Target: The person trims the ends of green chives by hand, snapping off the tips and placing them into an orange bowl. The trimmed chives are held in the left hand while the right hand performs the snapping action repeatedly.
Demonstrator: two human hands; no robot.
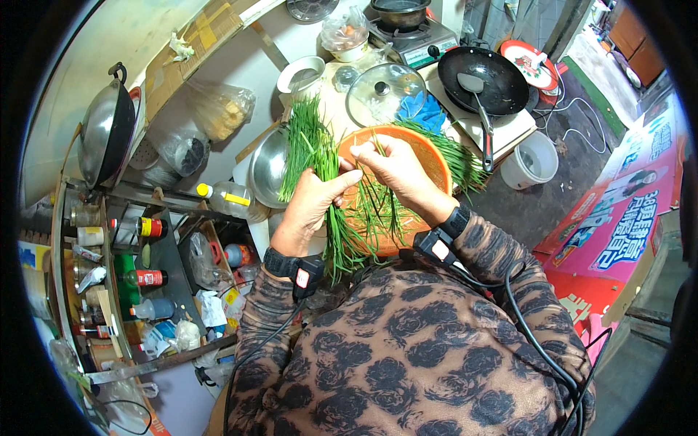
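Note:
My left hand (313, 201) is closed around a bunch of green chives (329, 163), whose long leaves hang down past my wrist. Close to its right, my right hand (395, 169) pinches a few thin chive leaves (388, 210) over an orange plastic basket (444, 169). Loose chive pieces lie in the basket. Another chive bundle (304, 128) lies behind my left hand, over the edge of a steel bowl (265, 169). More chives (458, 158) lie beyond the basket, at its right side.
A glass lid (362, 98) and a blue cloth (422, 113) lie behind the basket. A black wok (450, 71) with a spatula stands at the right, near a gas stove (431, 41). A white bucket (537, 158) is on the floor. Shelves with bottles (150, 278) fill the left.

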